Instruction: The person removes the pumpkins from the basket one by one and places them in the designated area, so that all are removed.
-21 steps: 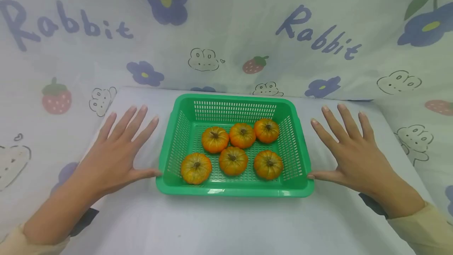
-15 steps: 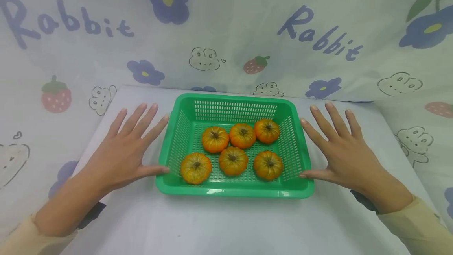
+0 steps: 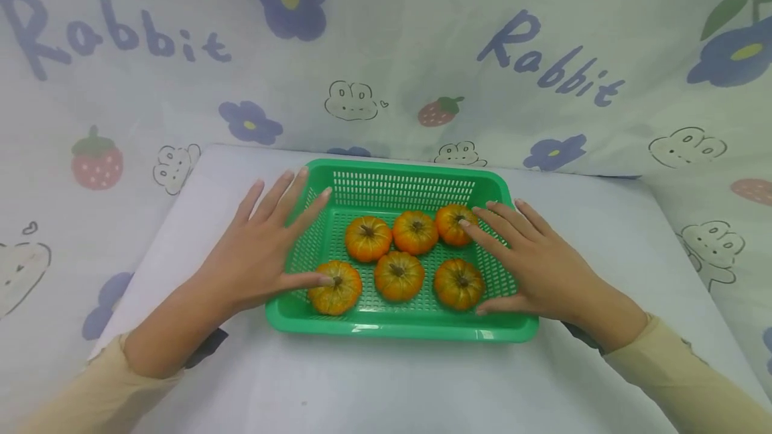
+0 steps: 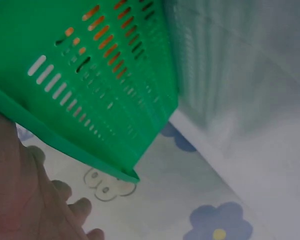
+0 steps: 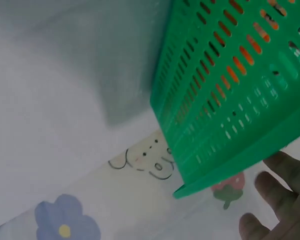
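Observation:
A green slotted plastic basket holds several small orange pumpkins, among them a middle front pumpkin. My left hand is spread over the basket's left side, its thumb overlapping the front left pumpkin. Over the right side, my right hand has its fingers extended; the index fingertip overlaps the back right pumpkin. Whether either hand touches a pumpkin I cannot tell from the head view. Both wrist views show fingers beyond the basket's rim, with orange glimpsed through the slots.
The basket stands on a white-covered table. Behind and at the sides hangs a pale cloth printed with flowers, strawberries, rabbits and lettering. Dark bands are on the wrists, below light sleeves.
Both hands have moved inward, from outside the basket's left and right edges to over its sides. The basket and pumpkins keep their places.

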`<state>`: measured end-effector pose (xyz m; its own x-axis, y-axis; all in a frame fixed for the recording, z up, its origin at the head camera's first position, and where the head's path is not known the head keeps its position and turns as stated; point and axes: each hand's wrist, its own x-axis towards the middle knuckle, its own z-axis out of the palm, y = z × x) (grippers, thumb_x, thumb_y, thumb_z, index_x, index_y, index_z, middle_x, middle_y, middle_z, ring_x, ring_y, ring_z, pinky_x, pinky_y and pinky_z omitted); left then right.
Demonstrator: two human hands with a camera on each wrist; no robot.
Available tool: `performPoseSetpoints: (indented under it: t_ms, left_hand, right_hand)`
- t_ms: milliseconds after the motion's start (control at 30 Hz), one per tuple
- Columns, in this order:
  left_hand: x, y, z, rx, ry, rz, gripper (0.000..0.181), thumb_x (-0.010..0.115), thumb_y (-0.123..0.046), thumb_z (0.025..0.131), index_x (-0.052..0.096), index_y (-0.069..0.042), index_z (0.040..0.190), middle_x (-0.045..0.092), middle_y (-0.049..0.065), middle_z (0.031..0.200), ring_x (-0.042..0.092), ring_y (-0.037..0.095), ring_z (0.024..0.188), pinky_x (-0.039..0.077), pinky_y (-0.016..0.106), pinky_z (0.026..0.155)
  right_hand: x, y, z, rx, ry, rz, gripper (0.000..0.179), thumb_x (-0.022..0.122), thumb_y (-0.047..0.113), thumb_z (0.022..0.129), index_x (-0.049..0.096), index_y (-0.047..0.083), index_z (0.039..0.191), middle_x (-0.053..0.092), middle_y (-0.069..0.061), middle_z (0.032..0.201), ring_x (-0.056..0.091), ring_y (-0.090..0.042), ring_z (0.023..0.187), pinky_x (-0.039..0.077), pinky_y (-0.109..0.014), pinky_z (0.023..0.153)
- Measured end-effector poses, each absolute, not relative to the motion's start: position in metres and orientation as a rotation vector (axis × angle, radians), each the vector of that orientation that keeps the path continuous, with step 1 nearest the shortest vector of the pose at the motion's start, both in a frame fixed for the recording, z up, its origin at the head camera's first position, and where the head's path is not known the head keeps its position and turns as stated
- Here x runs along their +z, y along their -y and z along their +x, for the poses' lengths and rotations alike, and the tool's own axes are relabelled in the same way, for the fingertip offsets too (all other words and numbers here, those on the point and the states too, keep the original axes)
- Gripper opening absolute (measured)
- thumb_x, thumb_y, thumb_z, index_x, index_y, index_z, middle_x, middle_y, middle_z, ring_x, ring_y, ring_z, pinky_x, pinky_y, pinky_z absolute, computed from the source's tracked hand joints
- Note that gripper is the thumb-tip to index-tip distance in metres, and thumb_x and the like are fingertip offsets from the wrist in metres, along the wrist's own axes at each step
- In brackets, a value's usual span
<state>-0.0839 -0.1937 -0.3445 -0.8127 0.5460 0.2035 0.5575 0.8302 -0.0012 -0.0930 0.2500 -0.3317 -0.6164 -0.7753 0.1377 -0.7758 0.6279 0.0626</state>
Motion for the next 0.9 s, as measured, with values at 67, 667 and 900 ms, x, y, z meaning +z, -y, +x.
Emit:
performPoseSetpoints:
  t_ms: [67,667,900]
  left_hand:
    - [-0.344,0.189,-0.084,-0.095,2.835,-0.838,0.119,0.055,-0.090,0.082,0.012,-0.022,0.170,-0.007,0.012,0.175,0.000,0.036,0.160,0.001,0.059,0.126]
    - [-0.345,0.158,-0.088,-0.226,3.177,-0.261,0.115,0.030,-0.096,0.085,-0.015,-0.027,0.166,0.051,0.036,0.133,0.060,0.036,0.061,0.048,0.043,0.049]
    - [-0.345,0.151,-0.089,-0.262,3.251,-0.096,0.114,0.041,-0.086,0.093,-0.009,-0.016,0.167,0.058,0.023,0.090,0.052,0.029,0.053,0.043,0.038,0.043]
  right_hand:
    - [-0.334,-0.246,-0.094,0.023,2.706,1.325,0.120,0.064,0.089,0.077,0.031,0.015,0.165,0.043,-0.019,0.159,0.034,-0.040,0.148,0.015,-0.056,0.126]
    - [-0.348,-0.220,-0.095,0.005,2.936,1.401,0.089,0.088,0.060,0.078,0.058,0.013,0.147,0.069,-0.002,0.120,0.063,-0.023,0.102,0.056,-0.046,0.094]
    - [-0.349,-0.218,-0.098,-0.077,2.923,1.416,0.077,0.086,0.060,0.079,0.067,0.013,0.137,0.075,-0.001,0.111,0.066,-0.024,0.101,0.051,-0.044,0.090]
